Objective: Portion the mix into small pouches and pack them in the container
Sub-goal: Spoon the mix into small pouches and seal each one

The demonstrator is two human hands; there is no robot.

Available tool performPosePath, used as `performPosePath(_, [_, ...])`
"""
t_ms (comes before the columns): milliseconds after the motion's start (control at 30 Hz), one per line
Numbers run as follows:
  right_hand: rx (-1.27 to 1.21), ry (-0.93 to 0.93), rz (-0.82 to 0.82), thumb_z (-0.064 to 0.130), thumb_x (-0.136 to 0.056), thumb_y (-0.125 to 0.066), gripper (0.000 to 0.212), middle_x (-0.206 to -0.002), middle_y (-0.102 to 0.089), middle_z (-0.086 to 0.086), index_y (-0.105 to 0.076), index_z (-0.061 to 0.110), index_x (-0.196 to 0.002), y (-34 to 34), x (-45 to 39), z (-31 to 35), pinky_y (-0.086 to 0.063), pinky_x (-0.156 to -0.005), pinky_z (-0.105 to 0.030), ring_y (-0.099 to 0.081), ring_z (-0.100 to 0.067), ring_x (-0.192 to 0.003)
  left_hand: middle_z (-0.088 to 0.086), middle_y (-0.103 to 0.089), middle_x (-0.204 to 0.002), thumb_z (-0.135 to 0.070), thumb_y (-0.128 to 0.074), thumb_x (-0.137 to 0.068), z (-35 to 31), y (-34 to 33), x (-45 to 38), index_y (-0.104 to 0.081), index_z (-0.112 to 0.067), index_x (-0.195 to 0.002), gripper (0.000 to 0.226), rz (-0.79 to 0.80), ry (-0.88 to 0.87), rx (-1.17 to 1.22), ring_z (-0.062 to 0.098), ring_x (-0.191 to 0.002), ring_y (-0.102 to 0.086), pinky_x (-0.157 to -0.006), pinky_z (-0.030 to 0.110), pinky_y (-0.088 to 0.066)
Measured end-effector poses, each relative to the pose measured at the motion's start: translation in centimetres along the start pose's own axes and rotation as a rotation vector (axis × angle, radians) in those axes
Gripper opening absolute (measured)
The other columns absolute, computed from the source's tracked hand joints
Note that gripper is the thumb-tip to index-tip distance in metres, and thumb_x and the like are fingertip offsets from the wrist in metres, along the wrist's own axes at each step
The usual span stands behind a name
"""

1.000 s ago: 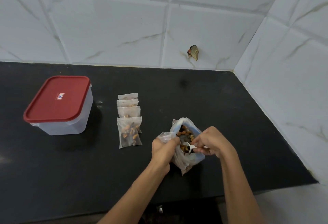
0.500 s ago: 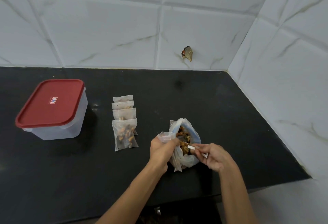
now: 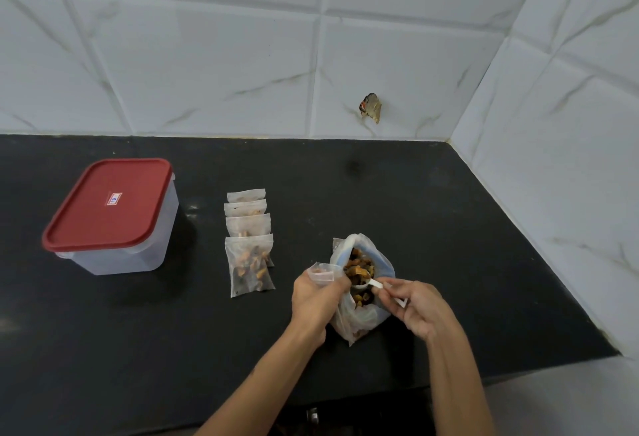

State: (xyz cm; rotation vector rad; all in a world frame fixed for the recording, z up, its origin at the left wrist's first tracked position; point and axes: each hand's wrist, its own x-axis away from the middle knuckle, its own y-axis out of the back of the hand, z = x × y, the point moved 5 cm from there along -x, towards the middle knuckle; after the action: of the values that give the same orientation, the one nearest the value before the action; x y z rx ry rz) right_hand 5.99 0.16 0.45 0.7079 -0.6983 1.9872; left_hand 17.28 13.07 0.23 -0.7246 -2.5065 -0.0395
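Container (image 3: 110,224) with red lid stands left on the dark surface (image 3: 449,228); four filled pouches (image 3: 249,245) lie beside it. Left hand (image 3: 316,301) pinches an empty pouch (image 3: 322,271). Right hand (image 3: 413,307) grips a white scoop (image 3: 367,282) heaped with mix, above the open bag (image 3: 363,283).

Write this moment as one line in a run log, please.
left hand: holds open small pouch | right hand: lifts loaded white scoop from mix bag | filled pouches: four | container: lidded

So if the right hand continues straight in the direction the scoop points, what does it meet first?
Probably the small pouch held open by the left hand; the loaded scoop in the right hand points at its mouth, though depth is unclear.
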Motion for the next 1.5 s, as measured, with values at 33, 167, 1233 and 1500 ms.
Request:
performPosePath(33, [-0.012, 0.009, -0.003, -0.015, -0.088, -0.05, 0.017, -0.099, -0.065, -0.024, -0.066, -0.01, -0.09, 0.1, 0.1, 0.1, -0.057, -0.052, -0.022, -0.066, -0.024, -0.082, 0.02, -0.07, -0.094, 0.0, -0.069, -0.071, 0.1, 0.1, -0.1, -0.066, -0.004, -0.09, 0.02, 0.001, 0.006, 0.001, 0.033, -0.092, -0.068, -0.082, 0.05, -0.057])
performPosePath(167, [-0.02, 0.041, -0.025, -0.014, -0.088, -0.05, 0.017, -0.099, -0.065, -0.023, -0.066, -0.009, -0.09, 0.3, 0.7, 0.4, -0.057, -0.052, -0.021, -0.067, -0.024, -0.083, 0.012, -0.069, -0.096, -0.012, -0.077, -0.07, -0.2, 0.4, 0.0, -0.063, -0.009, -0.101, 0.034, 0.013, -0.055, -0.134, 0.021, -0.089, -0.068, -0.077, 0.039, -0.058])
performPosePath(1233, [0.548, 0.633, -0.177, -0.002, -0.09, -0.059, 0.021, -0.071, -0.072, -0.003, -0.072, 0.013, -0.095, -2.7, 9.5, 6.5, -0.059, -0.069, -0.027, -0.071, -0.014, -0.065, -0.009, -0.056, -0.086, -0.037, -0.07, -0.078, -7.4, -4.0, 2.3, -0.048, -0.022, -0.099, 0.034, 0.045, -0.483, -0.737, 0.009, -0.082, -0.057, -0.068, 0.026, -0.05])
performPosePath(1500, [1.076, 0.919, -0.153, 0.007, -0.089, -0.062, 0.024, -0.094, -0.072, 0.005, -0.073, 0.021, -0.105, -3.9, 11.8, 6.9, -0.047, -0.071, -0.005, -0.066, -0.002, -0.081, -0.007, -0.062, -0.092, -0.031, -0.076, -0.074, -6.9, -3.9, 2.3, -0.05, -0.021, -0.104, 0.041, 0.077, -0.526, -0.59, 0.007, -0.085, -0.061, -0.066, 0.019, -0.05])
